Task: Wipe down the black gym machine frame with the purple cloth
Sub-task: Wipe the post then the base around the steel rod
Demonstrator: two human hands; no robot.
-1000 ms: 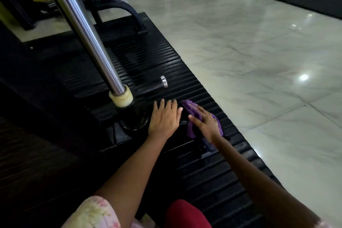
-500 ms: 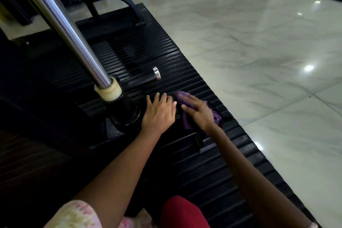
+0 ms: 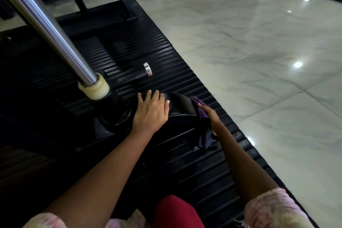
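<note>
left hand [image 3: 150, 111] laid flat, fingers straight, on curved black frame [image 3: 182, 104] | right hand [image 3: 210, 114] pressed with extended fingers on purple cloth [image 3: 200, 111] against frame's right side | ribbed mat [image 3: 185, 163] near its right edge

Purple cloth [image 3: 201, 112] drapes over black curved frame [image 3: 182, 105].

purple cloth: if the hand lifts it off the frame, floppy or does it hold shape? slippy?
Probably floppy: the cloth drapes over the frame edge and hangs in folds below the right hand. Likely light, since flat fingers alone keep it in place. It may slide easily on the glossy frame; the left hand rests on that surface.
</note>
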